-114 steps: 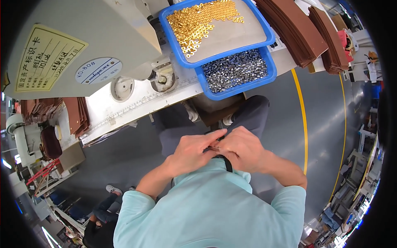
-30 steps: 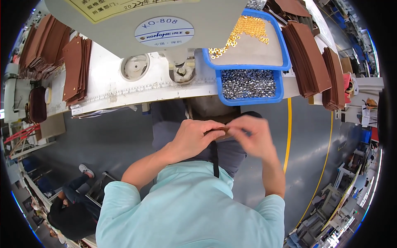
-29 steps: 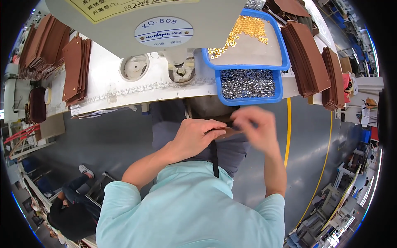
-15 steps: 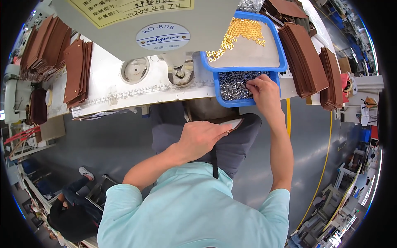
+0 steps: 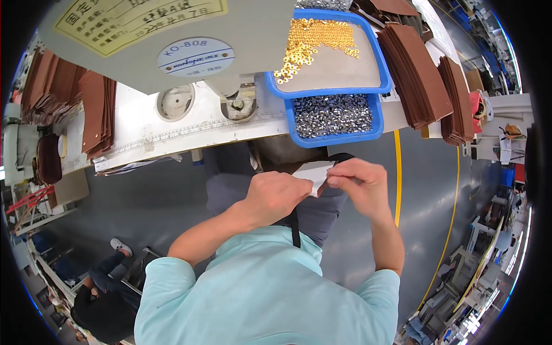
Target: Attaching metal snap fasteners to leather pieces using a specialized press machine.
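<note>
Above my lap, my left hand (image 5: 275,196) is closed on a folded brown leather piece (image 5: 315,172) whose white face is turned up. At the right edge of that piece, my right hand (image 5: 366,185) has thumb and forefinger pinched together. Whatever lies between those fingertips is too small to make out. Beyond the hands, at the table's front edge, a blue tray (image 5: 339,141) holds many small silver metal studs (image 5: 333,118). Partly over it sits another blue tray (image 5: 339,75) with gold ring-shaped eyelets (image 5: 322,37).
A grey machine head (image 5: 138,66) overhangs the white table (image 5: 190,123), which has a ruler strip along its front. Brown leather stacks stand at right (image 5: 411,80) and left (image 5: 99,109). At lower left a person (image 5: 106,305) sits nearby.
My right hand has come out of the silver stud tray, down to the leather piece. My left hand has stayed near my lap, and more of the piece's white face shows.
</note>
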Demonstrator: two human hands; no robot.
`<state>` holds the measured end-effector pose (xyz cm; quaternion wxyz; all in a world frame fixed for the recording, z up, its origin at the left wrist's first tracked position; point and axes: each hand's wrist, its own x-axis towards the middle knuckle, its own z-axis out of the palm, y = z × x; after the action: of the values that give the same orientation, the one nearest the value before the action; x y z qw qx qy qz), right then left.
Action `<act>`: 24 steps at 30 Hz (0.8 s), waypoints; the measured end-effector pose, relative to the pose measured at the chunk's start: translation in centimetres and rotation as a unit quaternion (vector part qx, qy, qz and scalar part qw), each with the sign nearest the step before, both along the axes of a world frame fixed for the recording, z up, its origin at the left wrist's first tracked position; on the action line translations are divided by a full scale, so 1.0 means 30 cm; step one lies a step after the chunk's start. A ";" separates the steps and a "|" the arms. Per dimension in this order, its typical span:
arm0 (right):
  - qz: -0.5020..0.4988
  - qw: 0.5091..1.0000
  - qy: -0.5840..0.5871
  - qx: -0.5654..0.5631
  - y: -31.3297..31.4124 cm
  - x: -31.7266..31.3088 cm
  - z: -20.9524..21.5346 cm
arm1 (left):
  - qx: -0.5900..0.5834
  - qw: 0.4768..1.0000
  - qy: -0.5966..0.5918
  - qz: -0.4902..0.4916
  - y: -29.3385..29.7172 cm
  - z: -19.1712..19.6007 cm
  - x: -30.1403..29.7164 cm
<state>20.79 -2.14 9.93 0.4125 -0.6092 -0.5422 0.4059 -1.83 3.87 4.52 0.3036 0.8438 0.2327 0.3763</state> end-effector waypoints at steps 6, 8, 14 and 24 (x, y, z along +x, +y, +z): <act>0.073 0.993 0.058 -0.073 -0.054 -0.019 0.029 | 0.067 0.994 -0.085 -0.026 -0.010 0.004 0.006; 0.085 0.977 0.142 -0.134 -0.052 -0.022 0.029 | 0.089 0.991 -0.089 -0.043 -0.013 0.004 -0.003; 0.077 0.956 0.228 -0.169 -0.064 -0.039 -0.009 | 0.107 0.989 -0.093 -0.043 -0.017 0.012 -0.012; 0.055 0.964 0.206 -0.158 -0.074 -0.069 -0.008 | 0.101 0.991 -0.074 -0.036 -0.017 0.029 -0.024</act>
<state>18.72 -4.35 9.68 0.3907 -0.5394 -0.4072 0.6250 -2.55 3.37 5.40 0.2465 0.8479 0.1397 0.4481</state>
